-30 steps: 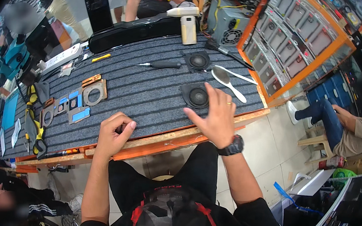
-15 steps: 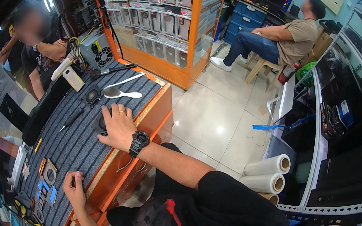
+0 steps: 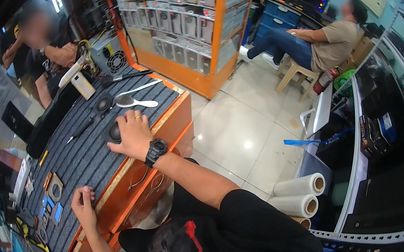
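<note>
Grey and ribbed, the tabletop (image 3: 89, 161) fills the left of the view, a long black bar (image 3: 50, 124) along its far side. A copper-and-blue metal assembly (image 3: 58, 213) lies beyond the left hand (image 3: 84, 204), whose fingers curl narrow by the front edge; the palm is hidden, so I cannot tell whether they hold anything. The right hand (image 3: 132, 136) has its fingers set wide. Past it lies a white brush (image 3: 145, 103); to its left, a dark screwdriver (image 3: 80, 128). Smaller, the far speaker unit (image 3: 103, 103) sits beside the brush, and the near speaker unit (image 3: 114, 133) is on the tabletop, partly under the right hand. More of its face shows than half a second ago, suggesting those fingers are shifting around it; whether they grip, I cannot tell.
</note>
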A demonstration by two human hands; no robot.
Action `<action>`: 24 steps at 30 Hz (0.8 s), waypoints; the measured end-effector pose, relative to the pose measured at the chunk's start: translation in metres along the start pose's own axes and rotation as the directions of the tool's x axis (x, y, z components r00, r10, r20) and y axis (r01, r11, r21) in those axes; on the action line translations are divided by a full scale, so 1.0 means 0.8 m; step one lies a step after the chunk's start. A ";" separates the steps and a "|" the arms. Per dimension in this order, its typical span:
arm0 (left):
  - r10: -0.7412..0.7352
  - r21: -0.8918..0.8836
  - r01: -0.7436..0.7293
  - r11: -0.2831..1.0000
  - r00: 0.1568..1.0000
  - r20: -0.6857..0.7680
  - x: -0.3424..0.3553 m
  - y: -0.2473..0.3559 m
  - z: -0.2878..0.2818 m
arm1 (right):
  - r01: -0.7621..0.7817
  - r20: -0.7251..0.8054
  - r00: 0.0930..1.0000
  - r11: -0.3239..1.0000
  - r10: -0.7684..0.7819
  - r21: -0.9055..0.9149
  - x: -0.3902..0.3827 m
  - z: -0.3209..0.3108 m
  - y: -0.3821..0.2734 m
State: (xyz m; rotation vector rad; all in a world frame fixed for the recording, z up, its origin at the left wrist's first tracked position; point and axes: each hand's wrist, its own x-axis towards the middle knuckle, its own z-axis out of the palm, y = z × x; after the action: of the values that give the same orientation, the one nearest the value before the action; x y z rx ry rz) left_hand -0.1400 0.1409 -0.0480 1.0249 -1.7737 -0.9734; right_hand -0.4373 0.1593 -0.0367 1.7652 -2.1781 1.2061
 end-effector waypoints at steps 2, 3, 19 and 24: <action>0.000 -0.047 0.001 0.999 1.000 0.014 0.002 -0.001 -0.004 | -0.005 0.043 0.999 0.998 0.002 0.070 0.002 -0.004 -0.011; -0.032 -0.113 0.030 0.993 0.999 -0.016 0.003 0.004 0.014 | 0.004 0.029 1.000 0.992 -0.007 0.124 -0.003 -0.006 -0.013; 0.083 -0.929 0.221 0.296 0.963 0.256 -0.022 0.072 0.038 | 0.509 -0.026 0.856 0.833 -0.516 0.219 -0.063 -0.067 -0.129; 0.044 -0.913 0.221 0.343 0.967 0.250 -0.024 0.076 0.032 | 0.441 0.018 0.875 0.812 -0.483 0.382 -0.069 -0.069 -0.138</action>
State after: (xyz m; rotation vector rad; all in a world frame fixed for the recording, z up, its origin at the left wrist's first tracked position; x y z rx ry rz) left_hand -0.1728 0.1853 -0.0072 0.2063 -0.9295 -1.9336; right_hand -0.3464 0.2345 0.0288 2.3817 -1.4733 1.4668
